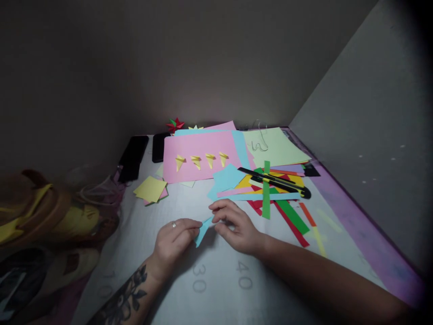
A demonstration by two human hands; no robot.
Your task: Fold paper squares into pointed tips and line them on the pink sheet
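A small folded piece of light blue paper is held above the white table mat. My left hand, with a ring on one finger, pinches the upper left edge of this paper between thumb and fingers. At the paper's upper right tip, my right hand has its thumb and fingertips closed, its index finger raised a little above. Past the hands lies a pink sheet bearing several small folded yellow paper pieces. Square blue paper rests just beyond my right hand.
Colored strips and a black-and-yellow box cutter lie at the right. Yellow square notes and a black phone are at the left. Pale green sheets and a red-green paper star sit near the wall.
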